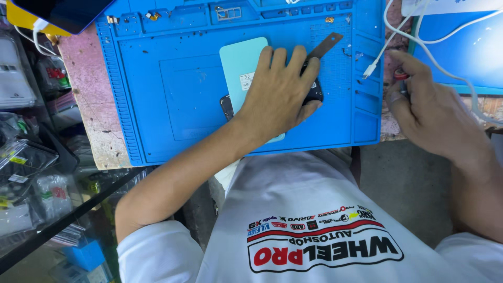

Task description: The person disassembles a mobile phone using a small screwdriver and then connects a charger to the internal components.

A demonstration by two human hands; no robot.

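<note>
The left hand (280,91) is laid flat, fingers spread, on a pale teal phone back panel (242,68) that is pressed down near the middle of the blue silicone work mat (173,89). A dark phone body (314,93) is seen poking out from under the palm on the right, and a dark corner shows at the left of the wrist. Nothing is gripped by that hand; the stack is only pinned.

A thin metal pry blade (325,46) is lying on the mat just beyond the fingertips, toward the far edge of the desk. At the right edge of the mat, the right hand (435,118) is curled closed around a small tool with a red tip (401,75), mostly hidden by the fingers. A white cable plug (370,70) is dangling just beside that tool.

The risks, as judged from here: the panel could be skated sideways on the mat if the palm pressure is uneven, and the cable could be snagged by the right hand. Tiny screws are scattered in the mat's far trays (225,13) and could easily be knocked loose.
</note>
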